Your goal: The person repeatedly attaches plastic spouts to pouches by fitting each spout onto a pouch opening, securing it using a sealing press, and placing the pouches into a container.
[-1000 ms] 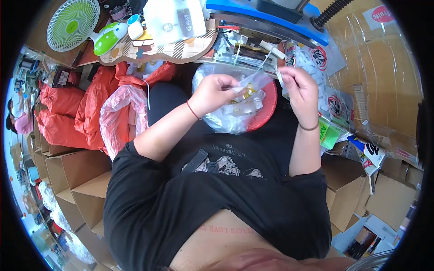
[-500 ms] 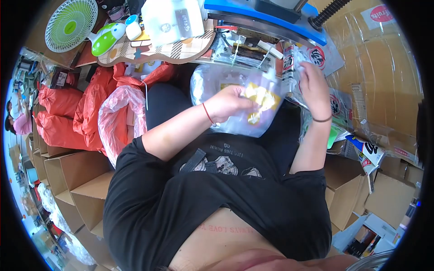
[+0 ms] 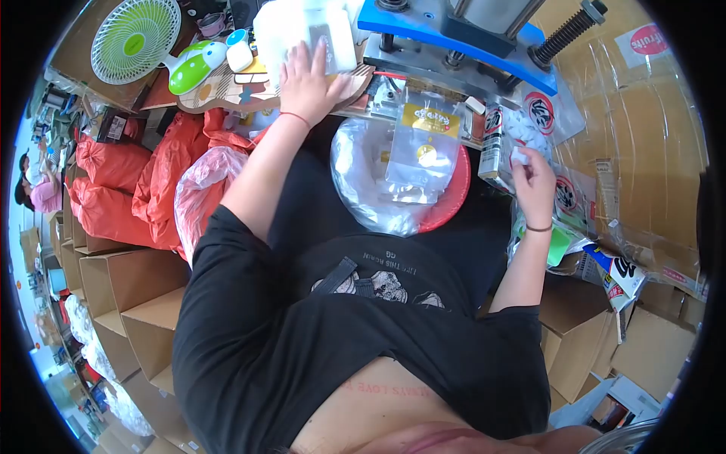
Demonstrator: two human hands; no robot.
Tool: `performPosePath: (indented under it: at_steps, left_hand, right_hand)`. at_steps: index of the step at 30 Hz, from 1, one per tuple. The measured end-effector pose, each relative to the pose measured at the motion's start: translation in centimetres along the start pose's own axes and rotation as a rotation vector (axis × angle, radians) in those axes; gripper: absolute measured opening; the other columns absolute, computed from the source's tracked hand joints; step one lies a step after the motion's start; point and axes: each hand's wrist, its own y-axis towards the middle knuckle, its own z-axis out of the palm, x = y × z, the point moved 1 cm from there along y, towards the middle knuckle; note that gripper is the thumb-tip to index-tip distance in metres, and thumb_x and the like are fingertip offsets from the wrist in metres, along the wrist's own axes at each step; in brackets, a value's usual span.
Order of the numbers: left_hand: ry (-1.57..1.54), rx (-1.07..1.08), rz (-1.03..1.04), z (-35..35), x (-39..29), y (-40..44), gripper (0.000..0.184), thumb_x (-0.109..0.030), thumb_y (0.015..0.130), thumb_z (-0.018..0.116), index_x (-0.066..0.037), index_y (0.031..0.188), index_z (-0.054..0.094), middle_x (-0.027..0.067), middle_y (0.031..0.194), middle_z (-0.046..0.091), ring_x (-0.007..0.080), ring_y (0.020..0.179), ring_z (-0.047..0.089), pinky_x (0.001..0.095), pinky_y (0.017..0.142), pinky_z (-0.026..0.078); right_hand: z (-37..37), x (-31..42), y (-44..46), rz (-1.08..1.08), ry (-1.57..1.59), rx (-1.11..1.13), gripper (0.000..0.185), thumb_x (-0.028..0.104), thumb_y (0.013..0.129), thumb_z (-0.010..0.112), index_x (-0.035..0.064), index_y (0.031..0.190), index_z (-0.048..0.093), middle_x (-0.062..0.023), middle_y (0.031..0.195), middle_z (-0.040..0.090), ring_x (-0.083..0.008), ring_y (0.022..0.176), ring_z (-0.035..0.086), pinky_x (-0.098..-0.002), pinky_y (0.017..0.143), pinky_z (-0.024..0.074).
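My left hand (image 3: pixel 308 85) lies with spread fingers on a stack of white translucent bags (image 3: pixel 327 38) at the table's front edge. Between thumb and fingers, my right hand (image 3: pixel 534 181) pinches a small white piece (image 3: pixel 519 157) beside a box with loose white pieces. A clear bag with gold print (image 3: pixel 426 147) lies untouched over a red basin (image 3: pixel 460 185) lined with clear plastic (image 3: pixel 355 181), its upper end at the press base.
A blue-framed press (image 3: pixel 469 41) stands at the back, a green and white fan (image 3: pixel 136 41) at the back left. Red plastic bags (image 3: pixel 113 189) lie on the left, above open cardboard boxes (image 3: pixel 144 280). A large carton (image 3: pixel 643 136) stands on the right.
My left hand has let go of the gold-printed bag and moved up and left onto the white stack. That bag now lies over the basin. My right hand has moved slightly lower. The view has shifted.
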Motion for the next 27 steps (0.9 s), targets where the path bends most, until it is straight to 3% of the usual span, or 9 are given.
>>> performPosePath:
  at_steps: [3, 4, 7, 9, 13, 17, 21, 25, 27]
  left_hand:
    - [-0.054, 0.268, 0.282, -2.0, -0.1, -4.5, 0.065, -0.046, 0.088, 0.064, -0.015, 0.142, 0.047, 0.0192, 0.151, 0.039, 0.0391, 0.14, 0.036, 0.0529, 0.114, 0.027]
    - [-0.037, 0.238, 0.335, -3.2, -0.8, -5.2, 0.047, -0.028, 0.091, 0.062, -0.012, 0.135, 0.054, 0.0162, 0.141, 0.052, 0.036, 0.131, 0.048, 0.0481, 0.107, 0.038]
    - [-0.685, 0.143, -0.095, -3.1, -1.1, -5.6, 0.02, -0.006, 0.095, 0.055, -0.001, 0.11, 0.066, 0.0117, 0.099, 0.07, 0.0278, 0.095, 0.067, 0.0344, 0.085, 0.052]
    - [-1.367, 0.442, -0.483, -2.3, -2.1, -6.7, 0.017, -0.011, 0.098, 0.056, 0.001, 0.102, 0.068, 0.0062, 0.094, 0.071, 0.0155, 0.089, 0.065, 0.0295, 0.083, 0.051]
    - [-1.28, 0.612, -0.316, -6.0, -7.2, -6.5, 0.021, -0.019, 0.091, 0.072, 0.0, 0.101, 0.073, 0.0007, 0.079, 0.071, 0.0031, 0.071, 0.06, 0.0229, 0.067, 0.05]
    - [-1.408, 0.749, -0.359, -6.5, -10.7, -7.4, 0.023, -0.022, 0.093, 0.072, 0.0, 0.097, 0.073, 0.0014, 0.079, 0.071, 0.0033, 0.069, 0.06, 0.0234, 0.065, 0.05]
    - [-1.687, 0.966, -0.419, -7.0, -12.5, -8.2, 0.025, -0.023, 0.097, 0.066, 0.0, 0.106, 0.07, 0.0023, 0.091, 0.072, 0.0054, 0.084, 0.064, 0.0226, 0.075, 0.051]
    - [-1.935, 1.224, -0.569, -8.1, -14.3, -9.0, 0.024, -0.015, 0.095, 0.067, 0.001, 0.113, 0.068, 0.006, 0.103, 0.072, 0.0106, 0.092, 0.067, 0.0265, 0.082, 0.055]
    - [-1.914, 1.299, -0.587, -7.6, -13.9, -8.5, 0.025, -0.01, 0.092, 0.068, 0.001, 0.115, 0.067, 0.0073, 0.106, 0.072, 0.0135, 0.095, 0.069, 0.0298, 0.086, 0.056]
  right_hand:
    - [-1.0, 1.3, 0.2, 0.077, 0.047, -0.04, 0.016, 0.016, 0.097, 0.062, 0.0006, 0.102, 0.063, 0.0001, 0.078, 0.058, -0.0063, 0.069, 0.048, -0.0231, 0.065, 0.0428]
    - [-0.9, 1.8, 0.2, 0.037, 0.065, -0.089, 0.019, 0.018, 0.099, 0.06, 0.0004, 0.102, 0.063, -0.0015, 0.079, 0.059, -0.0083, 0.072, 0.05, -0.0247, 0.069, 0.0441]
    - [0.9, 5.2, 0.4, -0.095, 0.139, -0.114, 0.023, 0.021, 0.103, 0.052, 0.0001, 0.099, 0.061, -0.0066, 0.085, 0.06, -0.0161, 0.082, 0.056, -0.0304, 0.078, 0.0461]
    - [3.0, 7.2, 0.6, -0.225, 0.164, 0.006, 0.021, 0.018, 0.102, 0.052, 0.0002, 0.095, 0.061, -0.0071, 0.084, 0.06, -0.0183, 0.083, 0.059, -0.0306, 0.079, 0.0467]
    - [4.5, 10.7, 2.4, -0.328, 0.283, 0.099, 0.018, 0.016, 0.099, 0.06, -0.001, 0.094, 0.062, -0.0013, 0.081, 0.061, -0.0128, 0.075, 0.056, -0.0283, 0.069, 0.0455]
    - [5.9, 11.6, 4.1, -0.122, 0.538, -0.007, 0.012, 0.011, 0.094, 0.068, -0.0001, 0.099, 0.067, 0.0025, 0.08, 0.061, -0.0022, 0.069, 0.051, -0.0174, 0.064, 0.0408]
    - [3.8, 11.3, 4.4, -0.356, 0.155, 0.058, 0.022, 0.019, 0.1, 0.059, -0.0016, 0.096, 0.066, -0.0034, 0.085, 0.063, -0.0126, 0.078, 0.057, -0.0272, 0.073, 0.0466]
    - [2.0, 10.6, 3.5, -0.234, 0.32, 0.365, 0.03, 0.026, 0.103, 0.053, -0.0013, 0.105, 0.063, -0.0107, 0.091, 0.064, -0.0229, 0.086, 0.061, -0.034, 0.082, 0.0473]
    - [0.1, 8.4, 3.3, -0.301, -0.231, 0.208, 0.031, 0.026, 0.1, 0.054, 0.0017, 0.118, 0.06, -0.0175, 0.103, 0.064, -0.0357, 0.094, 0.062, -0.0415, 0.085, 0.0486]
